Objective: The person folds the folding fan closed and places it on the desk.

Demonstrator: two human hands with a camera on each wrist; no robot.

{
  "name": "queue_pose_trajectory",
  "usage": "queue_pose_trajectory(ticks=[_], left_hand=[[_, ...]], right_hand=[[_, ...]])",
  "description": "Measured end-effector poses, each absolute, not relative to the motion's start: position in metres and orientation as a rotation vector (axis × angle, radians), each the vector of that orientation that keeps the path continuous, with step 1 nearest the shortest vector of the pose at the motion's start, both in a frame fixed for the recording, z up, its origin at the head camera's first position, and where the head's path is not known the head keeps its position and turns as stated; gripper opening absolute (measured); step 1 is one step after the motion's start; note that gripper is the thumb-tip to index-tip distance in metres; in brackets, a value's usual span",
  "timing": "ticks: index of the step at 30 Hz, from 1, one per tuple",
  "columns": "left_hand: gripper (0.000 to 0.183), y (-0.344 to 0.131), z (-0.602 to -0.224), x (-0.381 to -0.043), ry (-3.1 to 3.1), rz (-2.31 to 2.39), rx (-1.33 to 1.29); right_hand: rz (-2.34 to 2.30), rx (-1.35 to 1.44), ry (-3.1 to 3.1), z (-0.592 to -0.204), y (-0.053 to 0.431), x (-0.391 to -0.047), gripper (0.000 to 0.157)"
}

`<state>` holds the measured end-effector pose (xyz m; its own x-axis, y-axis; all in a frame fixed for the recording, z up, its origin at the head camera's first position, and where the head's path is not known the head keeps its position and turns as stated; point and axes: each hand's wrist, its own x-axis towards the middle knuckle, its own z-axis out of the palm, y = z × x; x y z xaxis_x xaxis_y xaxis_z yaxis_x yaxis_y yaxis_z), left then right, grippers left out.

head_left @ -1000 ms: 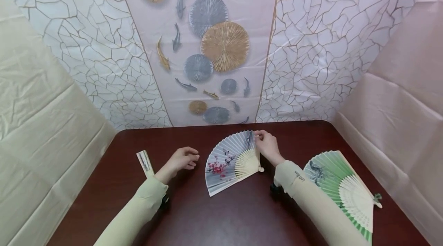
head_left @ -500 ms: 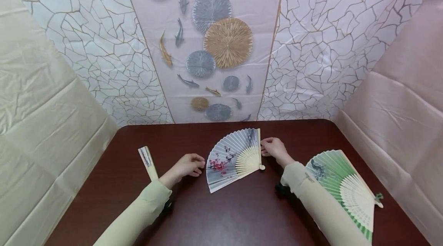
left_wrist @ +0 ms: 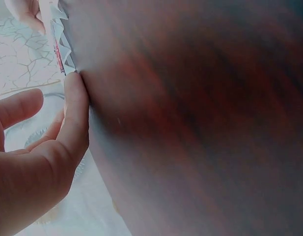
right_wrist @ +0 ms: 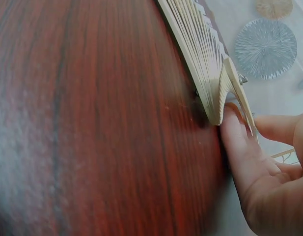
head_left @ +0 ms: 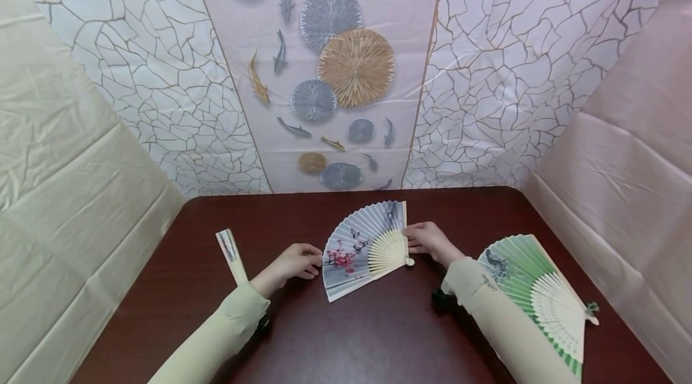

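The grey-blue fan [head_left: 351, 252] is carrying red blossoms and small dark motifs, its ribs [head_left: 386, 255] showing plain cream. The green fan [head_left: 532, 288] is bearing a dark grey motif above dotted cream ribs. The folded fan [head_left: 231, 255] is displaying dark grey print on cream. The tabletop [head_left: 346, 336] is showing reddish brown with dark grain, while the central panel [head_left: 354, 68] is presenting gold and blue-grey discs and fish on pale lilac.

The head view is bright and evenly lit, with a pale sheen on the near part of the table [head_left: 346, 342], dark shadow beneath the sleeves [head_left: 216, 330] and wide-angle stretching toward the edges. The left wrist view is dim and blurred; in the right, whitish glare veils the wood, though the fan [right_wrist: 203, 69] is fairly clear.
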<state>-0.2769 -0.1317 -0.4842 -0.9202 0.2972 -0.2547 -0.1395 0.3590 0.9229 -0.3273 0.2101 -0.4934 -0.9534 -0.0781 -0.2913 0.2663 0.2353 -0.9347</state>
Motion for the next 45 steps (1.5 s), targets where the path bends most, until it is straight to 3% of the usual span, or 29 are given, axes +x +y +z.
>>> queue_pose_trajectory(ticks=[23,45], left_hand=[[0.035,-0.131,-0.484,-0.273,2.166,1.655,0.11],[0.032,-0.139,-0.465,-0.281,2.162,1.932,-0.021]], right_hand=[[-1.96,0.275,2.114,-0.495,0.208,-0.318,0.05],[-2.283,0.32,1.98,-0.458,0.192,-0.302,0.047]])
